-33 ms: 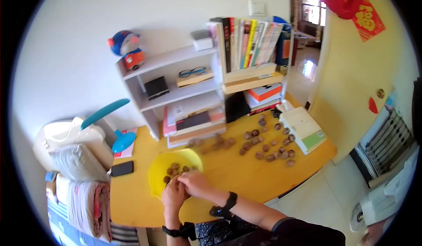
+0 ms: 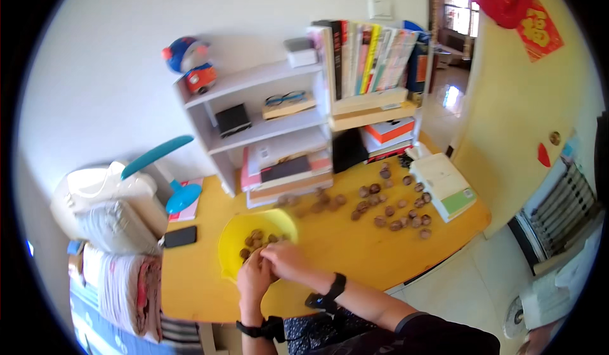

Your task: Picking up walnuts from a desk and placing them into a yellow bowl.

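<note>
A yellow plastic bowl (image 2: 229, 244) stands at the left front of the yellow desk, with several brown walnuts (image 2: 255, 236) inside. Over the bowl's near edge my left hand (image 2: 254, 280) and my right hand (image 2: 287, 261) meet, fingers bent and pressed together. Both hands look closed, but whatever lies between the fingers is hidden. More walnuts (image 2: 396, 225) are scattered across the right side of the desk, and a blurred group (image 2: 323, 201) lies behind the bowl.
A white shelf unit (image 2: 219, 164) with books (image 2: 361, 60) rises along the back. To the left are a teal lamp (image 2: 184, 199) and a black phone (image 2: 180, 237). A white and green box (image 2: 444, 187) sits at the right, near the yellow door (image 2: 517, 114).
The whole scene has shifted slightly to the right in the view. My hands stay together over the bowl's near edge, with hardly any change in their pose.
</note>
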Action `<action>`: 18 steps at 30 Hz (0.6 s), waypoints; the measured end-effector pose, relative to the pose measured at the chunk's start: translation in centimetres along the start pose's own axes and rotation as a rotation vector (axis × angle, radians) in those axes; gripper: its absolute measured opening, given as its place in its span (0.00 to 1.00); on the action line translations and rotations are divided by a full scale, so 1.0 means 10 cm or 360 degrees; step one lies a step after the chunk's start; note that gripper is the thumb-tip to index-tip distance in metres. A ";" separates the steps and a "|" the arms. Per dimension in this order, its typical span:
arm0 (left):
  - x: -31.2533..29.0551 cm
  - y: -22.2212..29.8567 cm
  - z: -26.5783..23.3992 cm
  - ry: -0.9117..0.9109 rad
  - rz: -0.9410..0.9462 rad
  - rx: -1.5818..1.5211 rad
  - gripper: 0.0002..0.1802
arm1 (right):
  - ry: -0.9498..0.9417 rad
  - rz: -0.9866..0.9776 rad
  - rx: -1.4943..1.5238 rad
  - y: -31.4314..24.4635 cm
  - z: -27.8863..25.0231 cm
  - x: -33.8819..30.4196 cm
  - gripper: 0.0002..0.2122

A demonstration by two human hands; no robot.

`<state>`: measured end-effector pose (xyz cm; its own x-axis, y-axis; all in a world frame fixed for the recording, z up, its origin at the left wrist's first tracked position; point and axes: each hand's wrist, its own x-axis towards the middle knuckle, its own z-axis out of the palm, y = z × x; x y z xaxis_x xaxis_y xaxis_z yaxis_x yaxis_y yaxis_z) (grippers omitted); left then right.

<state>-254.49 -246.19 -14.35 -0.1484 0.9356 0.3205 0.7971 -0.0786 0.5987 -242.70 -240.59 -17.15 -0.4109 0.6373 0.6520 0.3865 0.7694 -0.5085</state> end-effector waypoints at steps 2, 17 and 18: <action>0.01 0.03 0.01 -0.0052 -0.0109 -0.0031 0.15 | -0.0034 -0.0006 0.0030 0.06 0.01 0.03 0.05; -0.08 -0.51 -0.31 0.0601 -0.0035 0.0024 0.09 | 0.0166 -0.0010 -0.0037 -0.22 -0.02 -0.02 0.10; -0.10 -0.52 -0.29 0.0590 -0.0033 0.0020 0.09 | 0.0122 -0.0032 0.0015 -0.23 0.03 -0.03 0.11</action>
<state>-260.22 -247.77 -15.63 -0.3648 0.7483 0.5541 0.7985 -0.0547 0.5995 -243.75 -242.50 -16.36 -0.3539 0.6167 0.7032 0.3706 0.7828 -0.4999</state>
